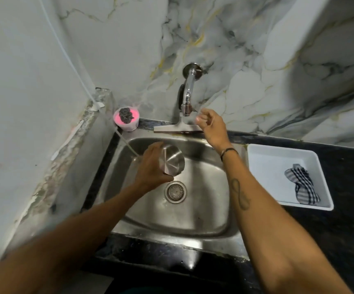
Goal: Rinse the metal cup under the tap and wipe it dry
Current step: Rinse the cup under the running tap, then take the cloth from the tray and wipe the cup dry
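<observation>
The left hand (150,166) reaches over the left half of the steel sink (203,209) with the forearm extended from the lower left. Its fingers (152,148) are clamped around the side of the metal cup (172,160), which is held tilted above the basin, its flat base turned toward the camera, just up and left of the drain strainer (175,192).

The right hand (211,126) is raised beside the outlet of the chrome tap (187,96), wrist bent, with a dark band on the wrist. Its fingers (200,119) are apart and loosely curled, holding nothing; whether they touch the tap cannot be told.

A white tray (263,151) sits on the dark surface (346,177) just right of the sink. It contains a crumpled checked cloth (303,183). A pink tub (127,120) stands at the sink's back left corner and holds a dark scouring pad (126,115).
</observation>
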